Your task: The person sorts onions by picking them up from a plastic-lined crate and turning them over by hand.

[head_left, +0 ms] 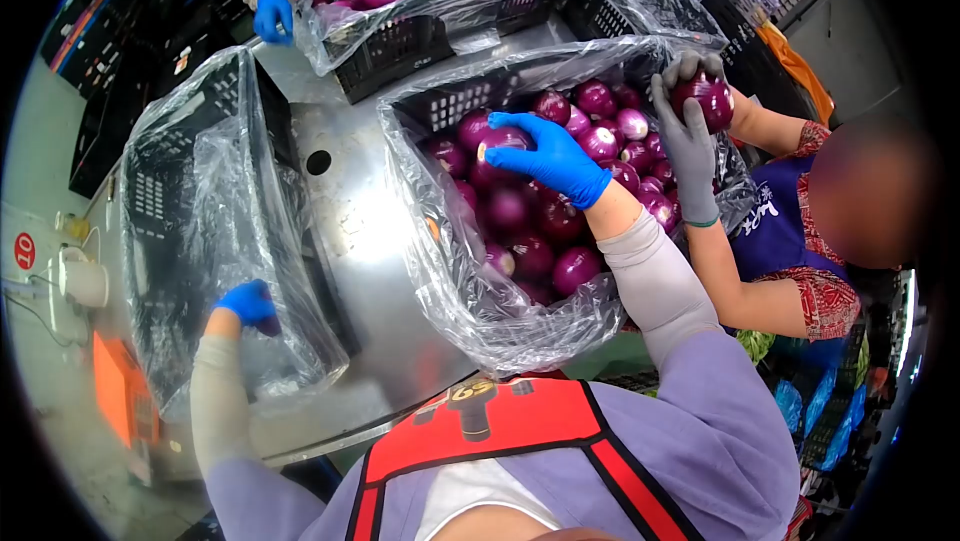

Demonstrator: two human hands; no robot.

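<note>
My right hand (pixel 555 159), in a blue glove, reaches into a black crate (pixel 455 106) lined with clear plastic. Its thumb and fingers curve around a peeled red onion (pixel 507 144) on top of the pile. Many more shiny red onions (pixel 580 269) lie under and beside it. My left hand (pixel 248 305), also blue-gloved, is curled at the near end of a second plastic-lined crate (pixel 150 196) on the left. A dark patch shows by its fingers, but what they hold is hidden. Loose clear film (pixel 225 181) covers the inside of that crate.
Both crates stand on a steel table (pixel 375 261) with a round hole. Across it is another crate (pixel 395 56) of onions, near a co-worker's blue-gloved hand (pixel 273 16). At right, a co-worker's grey-gloved hands (pixel 690 146) hold an onion (pixel 703 101) over my onion crate.
</note>
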